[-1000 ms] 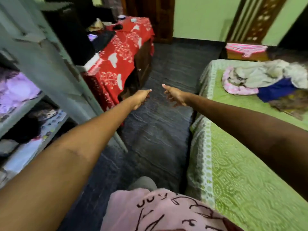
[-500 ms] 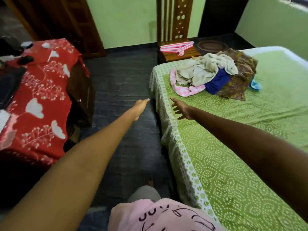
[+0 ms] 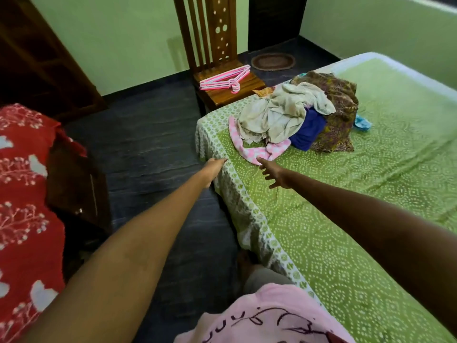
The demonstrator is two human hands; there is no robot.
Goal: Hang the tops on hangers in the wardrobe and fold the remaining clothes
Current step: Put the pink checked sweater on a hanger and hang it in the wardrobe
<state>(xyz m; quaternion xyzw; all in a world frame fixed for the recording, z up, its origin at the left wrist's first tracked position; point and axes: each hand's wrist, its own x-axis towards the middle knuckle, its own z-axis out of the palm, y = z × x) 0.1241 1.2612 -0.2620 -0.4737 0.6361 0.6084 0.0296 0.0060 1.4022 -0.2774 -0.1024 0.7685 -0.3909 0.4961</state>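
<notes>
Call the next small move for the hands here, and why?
Probably reach the right hand a little further and take hold of the pink garment at the near edge of the clothes pile. Both hands are open and hold nothing, the right fingertips are just short of that garment, and the left hand is at the bed edge. The hangers lie untouched on the chair.

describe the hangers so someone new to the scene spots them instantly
Find the tall wooden chair against the green wall, at the far corner of the bed. On its seat lies a flat stack of pink hangers, the only thin plastic frames around; the clothes pile nearby is all soft fabric.
</notes>
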